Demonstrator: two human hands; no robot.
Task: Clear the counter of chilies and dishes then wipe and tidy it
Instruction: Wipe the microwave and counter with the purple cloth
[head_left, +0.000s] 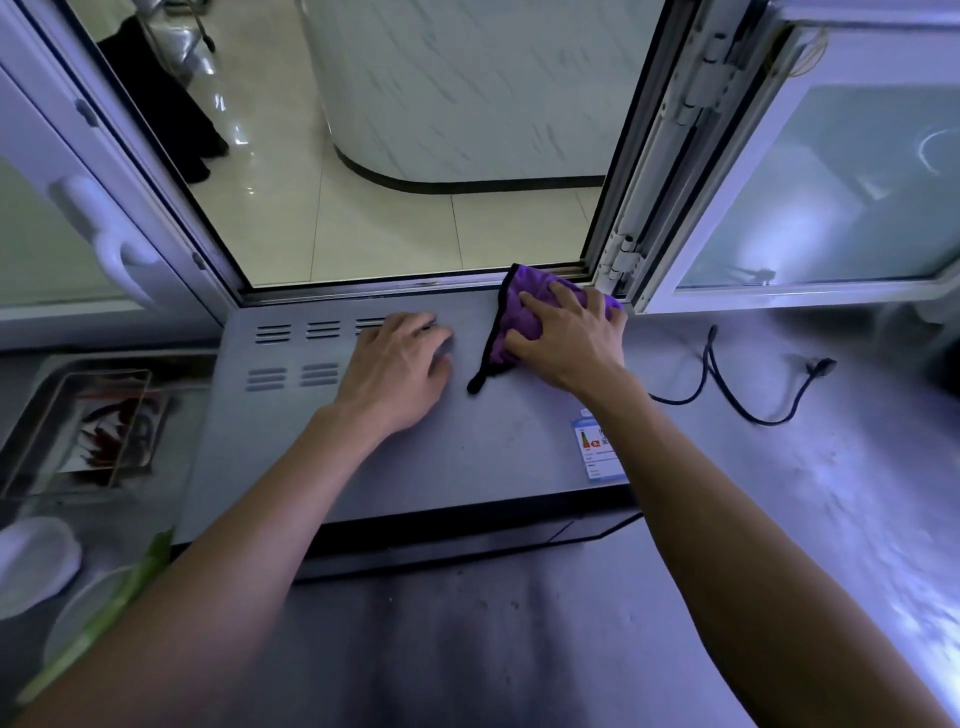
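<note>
The wiping step is judged to be in hand. A purple cloth (524, 317) is pressed flat on the top of a grey appliance (467, 441) by the right hand (566, 338), whose fingers are spread over the fabric rather than curled round it; the cloth lies at the appliance's back right corner, just beside the open window's sill. The left hand (400, 364) is laid on the appliance top to the left of the cloth, apart from it, fingers relaxed and nothing held. Left of the appliance, a glass dish (31, 452) is seen in what appears to be a sink, with red chilies (111, 426) in it, though that corner is blurred. To the right of the appliance, a black cable (748, 395) lies loose on the counter (779, 519). The next move is judged to call for strokes drawn forward across the appliance top, with the sticker (597, 447) at its front right spared from snagging.
</note>
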